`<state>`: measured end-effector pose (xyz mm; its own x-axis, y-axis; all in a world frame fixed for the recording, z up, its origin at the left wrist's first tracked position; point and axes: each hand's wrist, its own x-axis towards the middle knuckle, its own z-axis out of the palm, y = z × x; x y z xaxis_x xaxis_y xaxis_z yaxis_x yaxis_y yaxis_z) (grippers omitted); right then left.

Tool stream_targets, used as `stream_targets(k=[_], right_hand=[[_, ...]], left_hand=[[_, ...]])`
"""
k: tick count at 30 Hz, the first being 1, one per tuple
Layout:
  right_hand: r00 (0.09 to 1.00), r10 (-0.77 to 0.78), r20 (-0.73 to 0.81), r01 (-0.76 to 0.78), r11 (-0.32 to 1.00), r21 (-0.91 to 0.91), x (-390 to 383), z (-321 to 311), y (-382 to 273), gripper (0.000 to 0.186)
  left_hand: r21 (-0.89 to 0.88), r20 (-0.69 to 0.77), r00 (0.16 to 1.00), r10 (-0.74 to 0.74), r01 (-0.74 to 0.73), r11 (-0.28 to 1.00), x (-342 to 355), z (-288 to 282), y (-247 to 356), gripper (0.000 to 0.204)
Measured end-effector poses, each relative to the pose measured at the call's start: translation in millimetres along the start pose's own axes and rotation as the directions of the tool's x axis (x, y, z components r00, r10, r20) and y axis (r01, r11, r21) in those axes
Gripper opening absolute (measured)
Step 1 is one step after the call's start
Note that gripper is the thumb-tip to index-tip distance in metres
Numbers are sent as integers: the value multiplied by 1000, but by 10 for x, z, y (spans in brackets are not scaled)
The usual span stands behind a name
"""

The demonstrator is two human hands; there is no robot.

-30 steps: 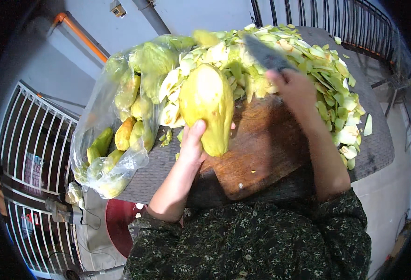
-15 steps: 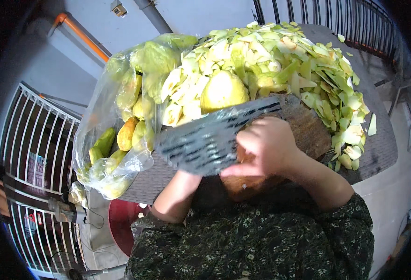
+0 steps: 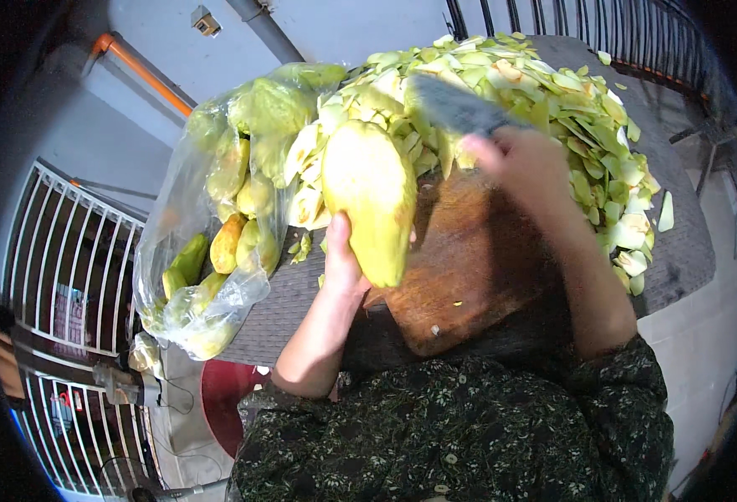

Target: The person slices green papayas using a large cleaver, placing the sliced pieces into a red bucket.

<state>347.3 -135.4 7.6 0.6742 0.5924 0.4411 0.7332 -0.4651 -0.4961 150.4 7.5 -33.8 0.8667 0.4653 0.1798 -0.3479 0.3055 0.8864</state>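
My left hand (image 3: pixel 345 258) grips the lower part of a large pale yellow-green papaya (image 3: pixel 370 192), thumb in front and the other fingers mostly hidden behind it. The fruit is tilted upright above the near-left edge of a wooden cutting board (image 3: pixel 477 268), and its skin looks pared off. To the right, my right hand (image 3: pixel 526 167) is closed round the handle of a cleaver (image 3: pixel 452 105). The dark, broad blade is blurred by motion, points up and left over the peelings, and stays apart from the papaya.
A big heap of green and white peelings (image 3: pixel 586 142) covers the table's far and right side. On the left lies a clear plastic bag (image 3: pixel 167 251) with several papayas (image 3: pixel 228 243). The dark grey table (image 3: pixel 678 226) has a rounded edge; a red tub (image 3: pixel 222 402) stands below it.
The cleaver has swung up and away to the right with my right hand. My left hand, earlier mostly hidden behind the blade, now shows with the papaya, and more of the board is visible.
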Motion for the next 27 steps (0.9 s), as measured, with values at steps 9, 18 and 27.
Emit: stream_targets(k=[9, 18, 27], right_hand=[[976, -216, 14, 203, 936, 288, -174, -122, -108, 59], [722, -685, 96, 637, 712, 295, -628, -87, -572, 57], [762, -645, 63, 635, 762, 126, -512, 59, -437, 60]], left_hand=[[-400, -179, 977, -117, 36, 916, 127, -29, -82, 66], [-488, 67, 975, -211, 217, 846, -34, 94, -3, 71], [-157, -110, 985, -130, 112, 981, -47, -213, -113, 74]])
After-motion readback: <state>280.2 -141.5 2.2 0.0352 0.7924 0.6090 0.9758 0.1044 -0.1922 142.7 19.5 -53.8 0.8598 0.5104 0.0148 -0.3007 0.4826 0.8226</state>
